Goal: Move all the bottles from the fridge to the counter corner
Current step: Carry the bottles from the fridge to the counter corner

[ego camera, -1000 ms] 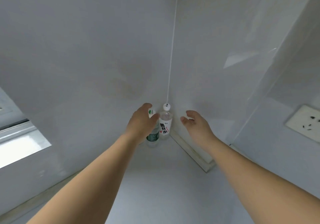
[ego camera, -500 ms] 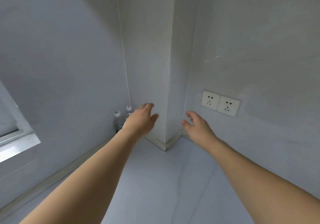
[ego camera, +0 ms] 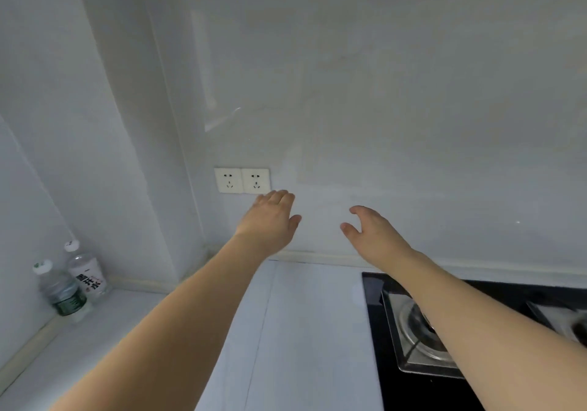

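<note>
Two clear water bottles stand upright side by side in the counter corner at the far left: one with a green label (ego camera: 63,293) and one with a white label (ego camera: 86,272) behind it. My left hand (ego camera: 270,217) hovers over the counter with relaxed fingers, holding nothing, far right of the bottles. My right hand (ego camera: 373,234) is raised beside it, fingers loosely spread and empty. The fridge is out of view.
A pale counter (ego camera: 286,331) runs along the wall. A double wall socket (ego camera: 242,180) sits just above my left hand. A black gas hob (ego camera: 422,331) with a metal burner lies at the lower right under my right forearm.
My view has swung right, away from the corner. Both hands have come off the bottles and moved right with it; the bottles stay standing in the corner.
</note>
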A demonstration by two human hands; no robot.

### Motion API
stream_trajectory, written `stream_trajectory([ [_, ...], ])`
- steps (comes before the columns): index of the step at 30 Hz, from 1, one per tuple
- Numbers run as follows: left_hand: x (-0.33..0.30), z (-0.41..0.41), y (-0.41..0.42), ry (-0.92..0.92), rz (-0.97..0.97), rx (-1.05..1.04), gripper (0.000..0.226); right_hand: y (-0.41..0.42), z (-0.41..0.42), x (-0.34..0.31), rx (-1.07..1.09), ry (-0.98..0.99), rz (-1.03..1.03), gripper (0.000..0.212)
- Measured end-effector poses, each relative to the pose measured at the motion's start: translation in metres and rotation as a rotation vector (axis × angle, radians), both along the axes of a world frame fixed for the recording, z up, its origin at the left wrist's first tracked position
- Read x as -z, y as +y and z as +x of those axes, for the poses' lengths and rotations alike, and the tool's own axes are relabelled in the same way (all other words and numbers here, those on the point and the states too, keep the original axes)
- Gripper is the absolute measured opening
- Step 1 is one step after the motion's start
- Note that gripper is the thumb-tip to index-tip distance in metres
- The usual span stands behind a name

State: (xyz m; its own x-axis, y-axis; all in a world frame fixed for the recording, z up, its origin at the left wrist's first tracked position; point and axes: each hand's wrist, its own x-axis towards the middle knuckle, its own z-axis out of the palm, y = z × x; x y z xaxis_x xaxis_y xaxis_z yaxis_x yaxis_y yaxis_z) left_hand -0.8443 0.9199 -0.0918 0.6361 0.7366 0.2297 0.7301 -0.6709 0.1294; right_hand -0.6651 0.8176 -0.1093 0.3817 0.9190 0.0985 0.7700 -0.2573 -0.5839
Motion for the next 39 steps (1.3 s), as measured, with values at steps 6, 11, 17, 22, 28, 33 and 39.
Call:
stream_trajectory([
  [6, -0.001, 0.087, -0.042, -0.004, -0.022, 0.223, 0.051, -0.088, 0.056, -0.007, 0.194, -0.073, -0.041, 0.056],
  [11, -0.012, 0.168, -0.104, -0.002, 0.01, 0.401, 0.05, -0.183, 0.112, -0.016, 0.387, -0.077, -0.049, 0.056],
  [17, -0.016, 0.277, -0.219, -0.028, 0.006, 0.61, 0.049, -0.318, 0.181, -0.025, 0.601, -0.08, -0.028, 0.055],
  [22, -0.011, 0.363, -0.336, -0.063, -0.083, 0.736, 0.051, -0.439, 0.238, -0.028, 0.731, -0.091, -0.035, 0.055],
  [28, -0.011, 0.452, -0.481, -0.109, -0.115, 0.915, 0.052, -0.589, 0.291, -0.027, 0.877, -0.095, -0.049, 0.056],
  [33, -0.012, 0.506, -0.572, -0.071, -0.07, 1.057, 0.052, -0.682, 0.318, -0.029, 0.99, -0.086, -0.057, 0.056],
  [39, -0.011, 0.57, -0.669, -0.045, -0.038, 1.226, 0.052, -0.776, 0.357, -0.028, 1.147, -0.085, -0.031, 0.056],
])
